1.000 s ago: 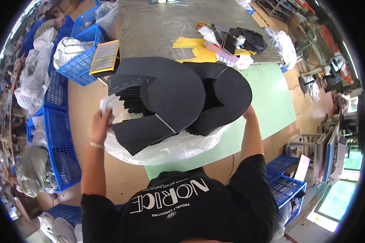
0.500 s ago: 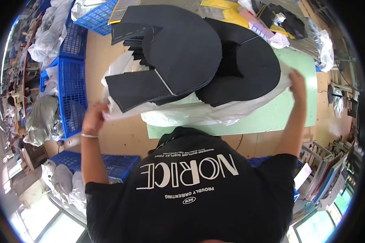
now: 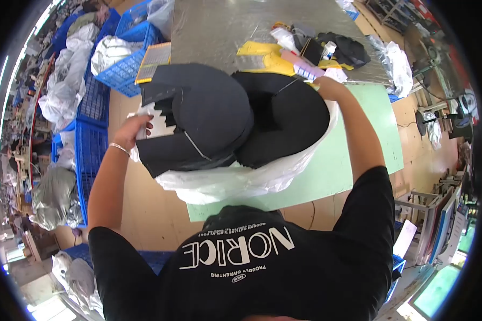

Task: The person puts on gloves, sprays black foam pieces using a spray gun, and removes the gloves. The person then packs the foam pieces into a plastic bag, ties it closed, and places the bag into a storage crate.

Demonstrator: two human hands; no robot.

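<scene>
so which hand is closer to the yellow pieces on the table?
Right. The right hand grips the white bag edge just below the yellow pieces; the left hand holds the bag's opposite side, well away.

Blue plastic crates (image 3: 93,134) line the left of the frame, with white and grey bags (image 3: 64,91) stuffed in and around them. At the top, a grey table (image 3: 219,24) carries yellow cut pieces (image 3: 262,56) and a black bundle (image 3: 340,51); a clear bag (image 3: 399,61) sits at upper right
</scene>
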